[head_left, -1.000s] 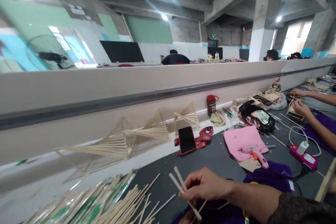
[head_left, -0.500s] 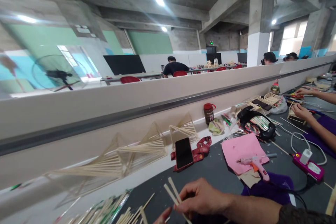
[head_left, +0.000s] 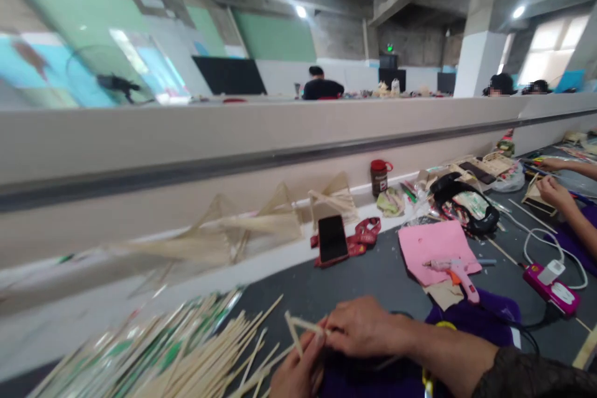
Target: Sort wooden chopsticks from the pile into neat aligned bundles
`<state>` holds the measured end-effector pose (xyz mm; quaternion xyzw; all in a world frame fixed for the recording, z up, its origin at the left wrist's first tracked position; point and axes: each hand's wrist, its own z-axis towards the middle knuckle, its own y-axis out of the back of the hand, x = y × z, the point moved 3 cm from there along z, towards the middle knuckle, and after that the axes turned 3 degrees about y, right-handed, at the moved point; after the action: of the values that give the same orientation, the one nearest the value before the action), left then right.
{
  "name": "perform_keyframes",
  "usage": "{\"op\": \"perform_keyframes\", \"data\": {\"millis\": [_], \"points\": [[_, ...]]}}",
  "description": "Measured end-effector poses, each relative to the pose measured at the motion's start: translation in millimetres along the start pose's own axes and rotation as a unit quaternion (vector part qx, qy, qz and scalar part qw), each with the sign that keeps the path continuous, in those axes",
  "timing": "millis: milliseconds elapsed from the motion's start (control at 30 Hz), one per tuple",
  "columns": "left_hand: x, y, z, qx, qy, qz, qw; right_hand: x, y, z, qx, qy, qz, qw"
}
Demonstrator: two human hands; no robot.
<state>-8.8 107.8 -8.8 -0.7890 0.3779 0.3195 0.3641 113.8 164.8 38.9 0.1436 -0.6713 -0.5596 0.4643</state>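
Observation:
My left hand (head_left: pixel 298 368) is closed around the lower end of a thin wooden stick (head_left: pixel 293 333). Close beside it, the fingers of my right hand (head_left: pixel 359 326) pinch a second wooden stick (head_left: pixel 305 324). The two sticks form an angle, meeting near their upper left ends, and my fingertips hide their other ends. Left of my hands lies a pile of loose wooden sticks (head_left: pixel 205 357), with more in clear-and-green plastic wrapping (head_left: pixel 153 339). Purple cloth (head_left: pixel 345 376) shows below my hands.
A pink glue gun (head_left: pixel 459 273) rests on pink paper (head_left: pixel 433 245). A phone (head_left: pixel 333 239) with a red lanyard (head_left: pixel 366 235) lies ahead, before stick-built frames (head_left: pixel 265 224). A power strip (head_left: pixel 553 289) stands right. At far right a co-worker's hands (head_left: pixel 557 193) handle a small wooden piece.
My left hand has come up into view and closed on a stick beside my right hand. The two sticks, near parallel before, now stand at an angle. The view has tilted down.

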Motion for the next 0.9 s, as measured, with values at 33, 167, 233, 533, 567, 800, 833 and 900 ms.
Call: {"op": "perform_keyframes", "data": {"millis": [33,167,233,533,567,800,833,900], "points": [[-3,-6.0,-7,0.002,-0.007,-0.018,1.000,1,1,-4,0.012,-0.011,0.004,1.000],[-19,-19.1,-16,0.024,-0.057,-0.102,0.993,-2,7,-16,0.056,-0.063,0.174,0.981],[-26,-9.6,-7,-0.018,-0.075,-0.144,0.987,-7,7,-16,0.088,-0.084,0.267,0.956],[-46,29.0,1,-0.068,-0.141,-0.220,0.963,-14,7,-19,0.046,-0.152,0.373,0.914],[-45,27.5,1,-0.062,-0.142,-0.216,0.964,-14,7,-18,0.032,-0.158,0.384,0.909],[-28,6.2,-2,-0.033,-0.126,-0.181,0.975,-3,3,-21,0.058,-0.160,0.438,0.883],[-26,4.1,-3,-0.032,-0.126,-0.175,0.976,-3,2,-22,0.056,-0.167,0.442,0.879],[-25,1.2,-5,-0.029,-0.125,-0.167,0.978,-5,0,-23,0.041,-0.179,0.445,0.877]]}}
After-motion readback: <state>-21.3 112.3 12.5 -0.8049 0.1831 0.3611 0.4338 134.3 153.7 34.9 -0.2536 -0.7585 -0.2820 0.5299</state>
